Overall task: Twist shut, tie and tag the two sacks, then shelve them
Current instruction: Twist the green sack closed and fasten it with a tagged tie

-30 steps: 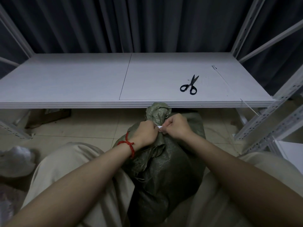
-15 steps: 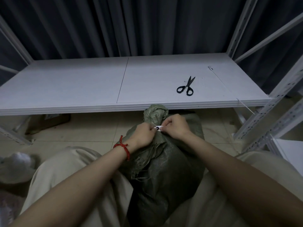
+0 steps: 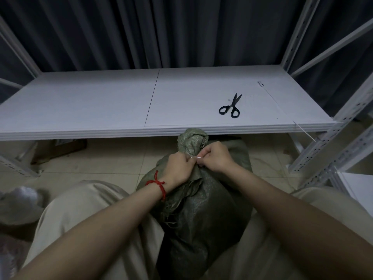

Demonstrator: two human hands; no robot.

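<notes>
A dark green woven sack (image 3: 205, 215) stands between my knees on the tiled floor, its neck twisted and its bunched top (image 3: 192, 139) poking up in front of the shelf edge. My left hand (image 3: 178, 168), with a red cord on the wrist, and my right hand (image 3: 215, 157) meet at the sack's neck. Both pinch a small white tag or tie (image 3: 196, 158) between curled fingers. Only a sliver of the white piece shows. A second, pale sack (image 3: 19, 207) lies on the floor at the far left.
A white shelf board (image 3: 101, 102) spans the view ahead at knee height. Black scissors (image 3: 231, 107) lie on its right half, and a thin white tie (image 3: 270, 96) runs along its right side. Perforated rack uprights (image 3: 331, 146) stand at the right. Dark curtains hang behind.
Both hands stay at the sack's neck with small finger movements. The white piece between them shows less than half a second ago. The view has shifted slightly.
</notes>
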